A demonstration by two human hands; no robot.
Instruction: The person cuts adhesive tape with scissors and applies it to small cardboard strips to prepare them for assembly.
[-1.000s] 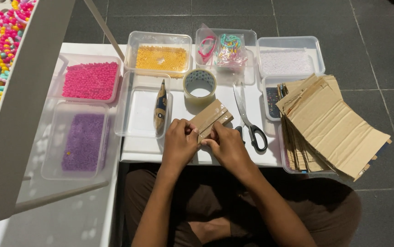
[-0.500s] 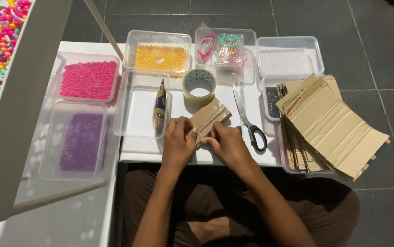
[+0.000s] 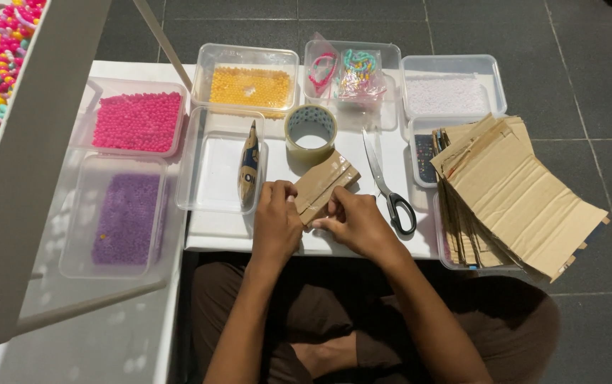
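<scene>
A small folded piece of brown cardboard [image 3: 323, 182] lies tilted on the white table [image 3: 348, 242], with strips of clear tape across it. My left hand [image 3: 275, 220] grips its near left end. My right hand [image 3: 355, 220] pinches its near right edge. A roll of clear tape [image 3: 311, 132] stands just behind the cardboard. Black-handled scissors [image 3: 389, 185] lie to the right of my right hand.
Clear tubs hold pink beads [image 3: 136, 121], purple beads [image 3: 125, 217], orange beads [image 3: 250, 87] and white beads [image 3: 448, 94]. An empty tub [image 3: 213, 171] holds a slim pouch [image 3: 249, 168]. A stack of cardboard sheets [image 3: 515, 195] fills the right side. A white frame [image 3: 28, 171] slants at left.
Both hands stay on the small cardboard piece; my fingers have shifted slightly along its near edge. Nothing else has moved.
</scene>
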